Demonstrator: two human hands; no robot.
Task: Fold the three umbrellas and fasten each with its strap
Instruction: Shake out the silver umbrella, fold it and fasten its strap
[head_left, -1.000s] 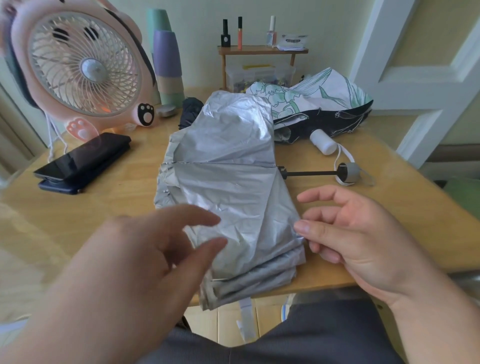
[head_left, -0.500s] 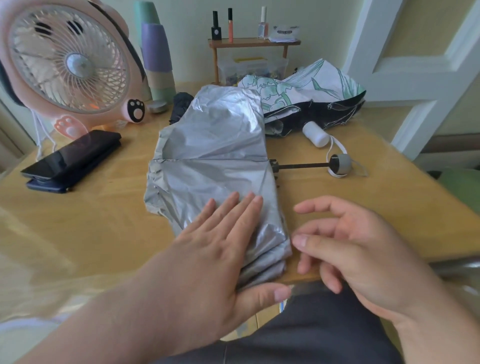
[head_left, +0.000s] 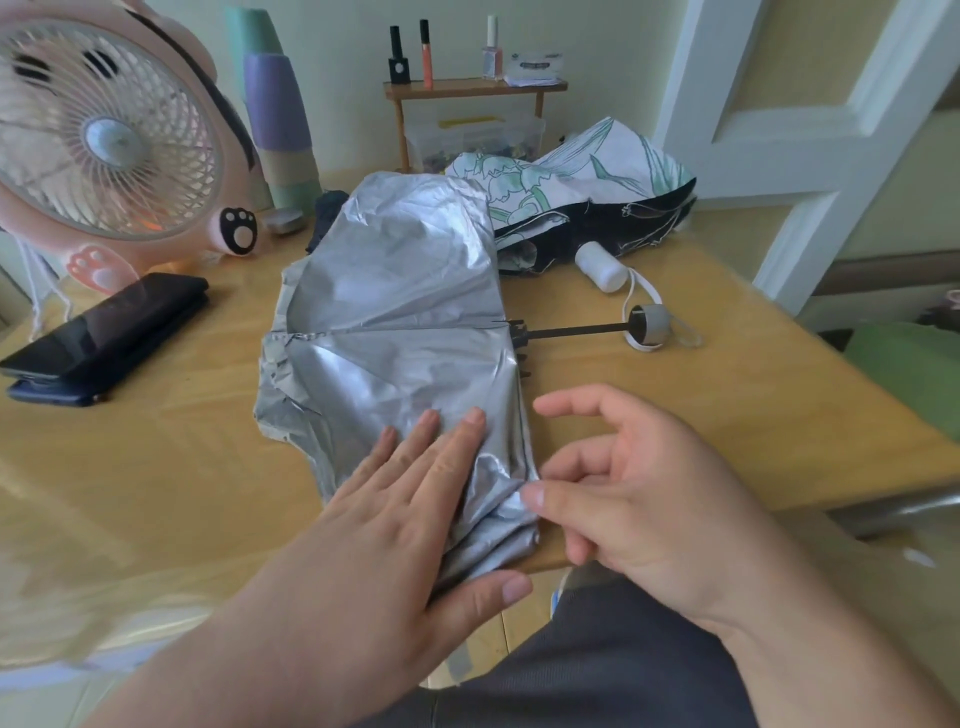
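A silver umbrella (head_left: 395, 322) lies collapsed on the wooden table (head_left: 727, 405), its canopy spread loosely. Its black shaft (head_left: 576, 330) and grey handle (head_left: 649, 325) point right. My left hand (head_left: 395, 519) presses flat, fingers straight, on the canopy's near end at the table's front edge. My right hand (head_left: 639, 493) hovers just right of it, fingers loosely bent, thumb tip touching the fabric's edge. A floral white-and-black umbrella (head_left: 571, 176) with a white handle (head_left: 600, 267) lies open-folded behind. A dark umbrella (head_left: 327, 213) shows partly behind the silver one.
A pink desk fan (head_left: 109, 140) stands at the back left with two stacked phones (head_left: 109, 332) before it. Stacked cups (head_left: 278, 114) and a small wooden shelf (head_left: 472, 88) with bottles stand at the back. A white door frame (head_left: 810, 156) rises at right.
My left hand came down from the air onto the silver canopy and now presses it flat. My right hand shifted slightly left, so its thumb meets the fabric edge.
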